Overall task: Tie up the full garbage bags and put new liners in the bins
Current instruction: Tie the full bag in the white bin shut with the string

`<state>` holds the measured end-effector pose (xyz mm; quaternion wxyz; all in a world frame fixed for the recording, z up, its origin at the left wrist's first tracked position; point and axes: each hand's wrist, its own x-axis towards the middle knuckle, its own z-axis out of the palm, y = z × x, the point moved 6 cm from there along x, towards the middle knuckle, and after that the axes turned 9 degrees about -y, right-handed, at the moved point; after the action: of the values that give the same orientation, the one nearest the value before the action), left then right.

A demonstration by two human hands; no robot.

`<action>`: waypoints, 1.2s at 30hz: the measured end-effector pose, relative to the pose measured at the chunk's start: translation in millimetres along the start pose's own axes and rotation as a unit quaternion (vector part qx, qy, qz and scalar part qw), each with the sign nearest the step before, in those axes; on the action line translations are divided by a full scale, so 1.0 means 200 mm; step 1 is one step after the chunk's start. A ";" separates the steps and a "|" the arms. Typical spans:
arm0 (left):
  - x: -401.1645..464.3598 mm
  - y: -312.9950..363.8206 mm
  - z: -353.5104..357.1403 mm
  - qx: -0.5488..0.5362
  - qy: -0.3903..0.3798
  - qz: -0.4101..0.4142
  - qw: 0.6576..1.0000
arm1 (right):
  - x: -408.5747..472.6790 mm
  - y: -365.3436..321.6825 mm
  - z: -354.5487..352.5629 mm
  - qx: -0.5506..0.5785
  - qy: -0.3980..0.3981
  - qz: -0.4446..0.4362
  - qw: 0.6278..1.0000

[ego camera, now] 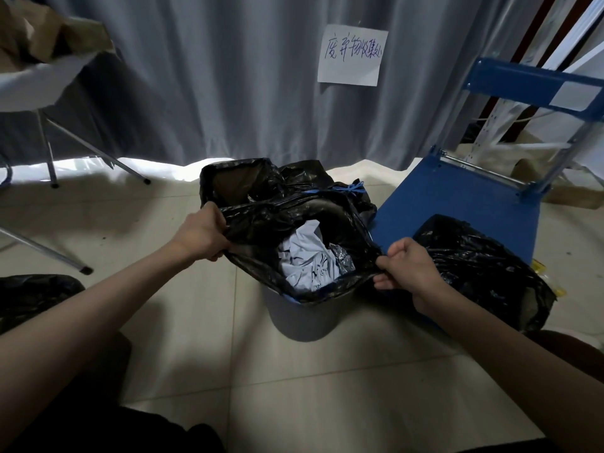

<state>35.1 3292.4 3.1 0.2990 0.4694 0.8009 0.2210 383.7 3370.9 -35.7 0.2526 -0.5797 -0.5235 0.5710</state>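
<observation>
A grey bin [300, 322] stands on the tiled floor in front of me, lined with a black garbage bag [261, 223] whose rim is pulled up and spread wide. Crumpled white paper [305, 259] lies inside it. My left hand [201, 235] grips the bag's left rim and my right hand [408, 271] pinches its right rim. Behind it stands another bin with a black liner [235, 181]. A tied black bag with a blue drawstring [351, 191] lies beside that one.
A blue platform cart [457, 204] stands to the right with a black bag [483, 266] draped over its front edge. Another black bag [32, 295] lies at the left. Folding-table legs [49, 152] stand at the left, with a grey curtain [228, 76] behind.
</observation>
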 end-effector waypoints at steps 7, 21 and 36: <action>-0.11 0.30 0.11 0.122 0.037 0.280 0.952 | -0.02 -0.06 0.06 0.051 -0.038 -0.053 0.997; -0.23 0.41 0.61 0.323 -0.139 0.308 0.884 | -0.07 -0.18 0.27 -0.432 -0.119 -0.288 0.846; -0.12 0.28 0.40 0.256 -0.128 0.260 0.922 | 0.03 -0.18 0.21 -0.482 -0.145 -0.261 0.824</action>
<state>134.1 3302.4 -13.5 0.2008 0.7459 0.6348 0.0165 332.6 3374.8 -15.4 0.0020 -0.3805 -0.8941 0.2363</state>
